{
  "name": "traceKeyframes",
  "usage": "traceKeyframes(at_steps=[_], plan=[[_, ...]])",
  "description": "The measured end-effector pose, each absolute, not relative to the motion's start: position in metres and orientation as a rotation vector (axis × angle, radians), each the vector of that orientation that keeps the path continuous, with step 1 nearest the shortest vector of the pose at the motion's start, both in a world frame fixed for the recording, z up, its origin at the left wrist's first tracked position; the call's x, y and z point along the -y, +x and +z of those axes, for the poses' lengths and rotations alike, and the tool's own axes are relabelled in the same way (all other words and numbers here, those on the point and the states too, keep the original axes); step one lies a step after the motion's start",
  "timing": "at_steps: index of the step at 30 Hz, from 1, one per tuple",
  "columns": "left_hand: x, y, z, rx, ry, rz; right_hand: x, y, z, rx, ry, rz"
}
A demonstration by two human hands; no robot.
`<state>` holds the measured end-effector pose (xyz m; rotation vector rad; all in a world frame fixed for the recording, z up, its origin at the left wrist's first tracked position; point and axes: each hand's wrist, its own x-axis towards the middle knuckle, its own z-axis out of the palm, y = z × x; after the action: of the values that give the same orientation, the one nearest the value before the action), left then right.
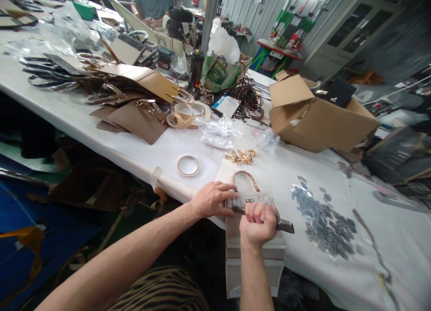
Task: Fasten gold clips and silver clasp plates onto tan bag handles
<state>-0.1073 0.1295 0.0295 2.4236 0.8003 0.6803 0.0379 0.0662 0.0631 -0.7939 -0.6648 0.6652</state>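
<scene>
My right hand [258, 222] is closed in a fist around a dark bar-shaped tool [285, 226], whose blunt end sticks out to the right. Its exact kind is hidden by the fingers. Under both hands lies the top of a pale bag [255, 252], its body hanging over the table's front edge. The bag's curved brown handle [247, 174] points away from me, and small metal fittings show on a clear-covered strip near my fist. My left hand [213, 199] lies at the bag's left side, fingers stretched out and apart, touching it.
Gold-coloured hardware [240, 157] lies beyond the handle. Many small grey metal plates [325, 221] are spread to the right. A tape roll [188, 165] sits left, near brown leather pieces [138, 118]. A cardboard box [323, 118] stands back right. A person [153, 3] is behind the table.
</scene>
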Motion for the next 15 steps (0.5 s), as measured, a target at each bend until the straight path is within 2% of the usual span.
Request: traceKeyframes(at_steps=[15], plan=[[-0.1346, -0.1035, 0.0315, -0.802, 2.363, 0.664, -0.0622, 0.0294, 0.0571, 0.627, -0.807, 0.574]])
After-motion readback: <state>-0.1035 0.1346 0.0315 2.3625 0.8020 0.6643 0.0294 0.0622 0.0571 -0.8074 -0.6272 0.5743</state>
